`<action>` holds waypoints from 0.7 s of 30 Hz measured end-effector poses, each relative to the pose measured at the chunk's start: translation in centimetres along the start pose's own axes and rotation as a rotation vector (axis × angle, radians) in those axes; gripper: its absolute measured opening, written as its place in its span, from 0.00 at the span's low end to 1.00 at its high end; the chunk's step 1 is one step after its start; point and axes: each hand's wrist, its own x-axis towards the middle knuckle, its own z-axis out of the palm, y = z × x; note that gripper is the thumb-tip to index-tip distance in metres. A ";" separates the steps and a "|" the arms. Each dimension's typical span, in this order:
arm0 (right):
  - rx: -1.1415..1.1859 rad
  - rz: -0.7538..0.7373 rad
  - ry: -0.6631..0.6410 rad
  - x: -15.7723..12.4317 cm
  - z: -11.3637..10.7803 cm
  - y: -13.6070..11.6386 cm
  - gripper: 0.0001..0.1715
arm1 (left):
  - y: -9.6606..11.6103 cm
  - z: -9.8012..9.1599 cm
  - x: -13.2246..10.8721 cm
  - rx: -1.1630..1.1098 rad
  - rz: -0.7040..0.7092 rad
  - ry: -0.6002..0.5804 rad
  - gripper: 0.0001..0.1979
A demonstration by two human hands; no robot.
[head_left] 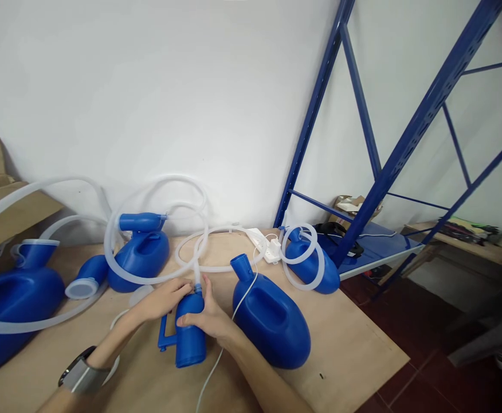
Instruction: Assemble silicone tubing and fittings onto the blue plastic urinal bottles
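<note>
A blue plastic urinal cup [191,344] with a square side handle is held over the table's near middle. A translucent hose [197,269] rises from its narrow neck. My right hand [208,318] wraps the cup's side, thumb across the front. At the shoulder of the cup, by the hose joint, my left hand [169,298] has its fingers closed; the fingertips are partly hidden. Just right of my right hand lies a blue urinal bottle [272,327] with an open neck and moulded grip. A thin white cord [244,295] crosses it.
More blue urinal bottles [148,258] with coiled hoses lie at the left and back, another bottle [315,264] at the right. A white power strip [266,244] lies by the wall. Cardboard [14,212] is at the far left, a blue metal rack [388,172] at the right.
</note>
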 end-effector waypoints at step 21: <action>-0.297 -0.001 0.036 0.7 -0.4 1.9 0.82 | -0.4 1.4 1.3 -0.140 -0.079 -0.027 0.19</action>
